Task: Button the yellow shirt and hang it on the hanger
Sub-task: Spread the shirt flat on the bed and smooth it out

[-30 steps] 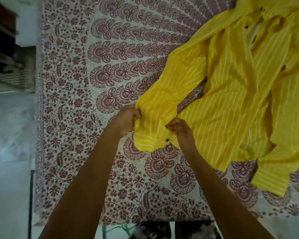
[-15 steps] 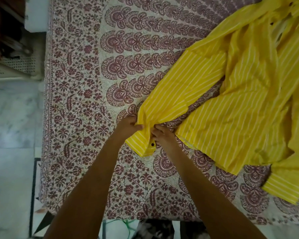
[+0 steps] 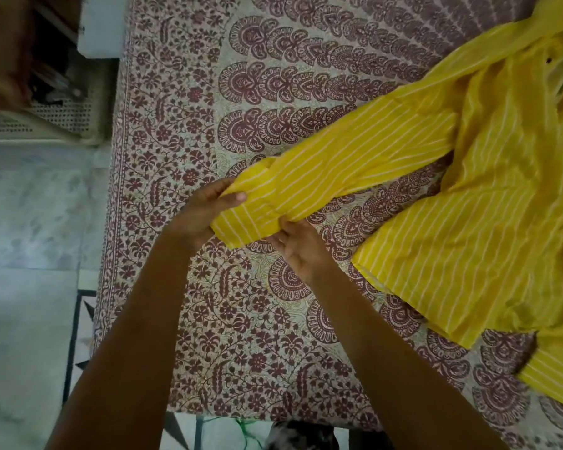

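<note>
Printed bedspread (image 3: 182,131), yellow shirt (image 3: 468,222) partly beyond right edge.

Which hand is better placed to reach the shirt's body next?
Probably right: the right hand sits nearer the shirt body lying to its right; the left hand grips the cuff at its far end.

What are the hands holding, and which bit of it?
The yellow shirt, by one sleeve's cuff. The left hand pinches the cuff's left end; the right hand grips its near edge.
</note>
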Demonstrator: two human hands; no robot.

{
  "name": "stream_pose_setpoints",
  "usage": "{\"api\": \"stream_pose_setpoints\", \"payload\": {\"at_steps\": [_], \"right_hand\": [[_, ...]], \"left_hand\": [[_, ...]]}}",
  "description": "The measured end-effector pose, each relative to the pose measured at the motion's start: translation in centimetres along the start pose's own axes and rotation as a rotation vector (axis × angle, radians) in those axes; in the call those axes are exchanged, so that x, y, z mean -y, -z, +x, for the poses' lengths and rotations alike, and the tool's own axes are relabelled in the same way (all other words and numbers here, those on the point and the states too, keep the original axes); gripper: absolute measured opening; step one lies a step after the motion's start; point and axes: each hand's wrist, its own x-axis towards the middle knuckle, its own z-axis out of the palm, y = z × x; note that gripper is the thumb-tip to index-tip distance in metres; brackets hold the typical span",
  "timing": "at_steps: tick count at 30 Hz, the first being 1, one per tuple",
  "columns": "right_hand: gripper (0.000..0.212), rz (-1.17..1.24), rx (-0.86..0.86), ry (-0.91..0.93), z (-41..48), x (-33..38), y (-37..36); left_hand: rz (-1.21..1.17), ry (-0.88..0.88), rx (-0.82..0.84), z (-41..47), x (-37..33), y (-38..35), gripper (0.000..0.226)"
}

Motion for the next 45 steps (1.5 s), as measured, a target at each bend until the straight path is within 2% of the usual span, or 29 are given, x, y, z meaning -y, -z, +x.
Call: {"api": "stream_pose_setpoints", "payload": {"at_steps": [3, 7, 9, 11, 13, 14, 15, 18, 21, 23, 25, 29, 32, 34, 37, 39, 41, 43, 45], "right_hand": [[0.036, -0.134, -0.214, -0.135, 1.8, -0.3, -0.6], [0.037, -0.267, -0.307, -0.091, 3.1, -0.4, -1.2], [0.035, -0.227, -0.269, -0.092, 3.1, -0.4, -1.6], [0.029, -0.112, -0.105, -0.046, 3.0, -0.4, -2.3], [0.032, -0.061, 0.003, -0.025, 2.5, -0.3, -2.9], [0.037, -0.132, 0.0, -0.031, 2.4, -0.4, -3.1], [0.039, -0.264, -0.031, -0.038, 2.4, -0.5, -3.2], [0.038, -0.621, -0.209, -0.06, 2.9, -1.0, -2.1], [0.033, -0.775, -0.253, -0.03, 2.5, -0.4, -0.3], [0.033, -0.895, -0.274, 0.033, 1.6, 0.5, 1.2], [0.034, -0.901, -0.3, 0.098, 0.1, 2.4, 2.9], [0.014, -0.761, -0.343, 0.299, -2.7, 7.0, 6.8], [0.019, -1.004, -0.492, 0.523, -6.0, 10.9, 11.1], [0.028, -1.012, -0.571, 0.672, -7.9, 12.7, 13.9], [0.02, -0.981, -0.809, 0.76, -11.0, 14.5, 18.8], [0.021, -0.98, -1.011, 0.749, -13.2, 14.7, 22.9], [0.031, -1.007, -1.181, 0.578, -15.0, 14.1, 26.6], [0.048, -1.058, -1.251, 0.358, -16.4, 13.0, 29.6], [0.065, -1.084, -1.242, 0.211, -17.2, 12.2, 31.7]], "left_hand": [[0.278, 0.057, -0.159, 1.1, 1.7, 1.6, 0.04], [0.293, 0.112, -0.222, 1.7, 2.8, 2.0, 0.044], [0.287, 0.14, -0.157, 1.5, 2.5, 2.2, 0.04], [0.123, 0.14, -0.048, 1.1, 1.8, 2.7, 0.028], [-0.024, 0.1, -0.039, 0.8, 1.1, 3.2, 0.024], [0.03, 0.077, -0.078, 0.7, 1.1, 3.3, 0.024], [0.183, 0.059, -0.145, 0.7, 1.2, 3.5, 0.025], [0.748, 0.065, -0.356, 1.7, 3.2, 4.2, 0.05], [0.937, 0.019, -0.445, 2.4, 4.1, 2.7, 0.062], [1.043, -0.044, -0.525, 2.7, 4.0, 0.8, 0.056], [1.051, -0.144, -0.543, 3.1, 3.4, -2.1, 0.047], [1.004, -0.313, -0.349, 4.7, 1.8, -8.6, 0.039], [1.024, -0.388, -0.18, 5.7, 0.3, -15.3, 0.036], [1.02, -0.374, -0.079, 6.2, 0.2, -19.1, 0.038], [1.009, -0.28, 0.057, 6.6, 1.0, -24.3, 0.047], [1.04, -0.203, 0.135, 6.7, 2.4, -27.1, 0.057], [1.167, -0.104, 0.213, 6.8, 4.5, -28.5, 0.08], [1.321, -0.037, 0.212, 6.5, 6.3, -29.3, 0.101], [1.393, -0.062, 0.135, 6.1, 7.7, -29.9, 0.104]]}}
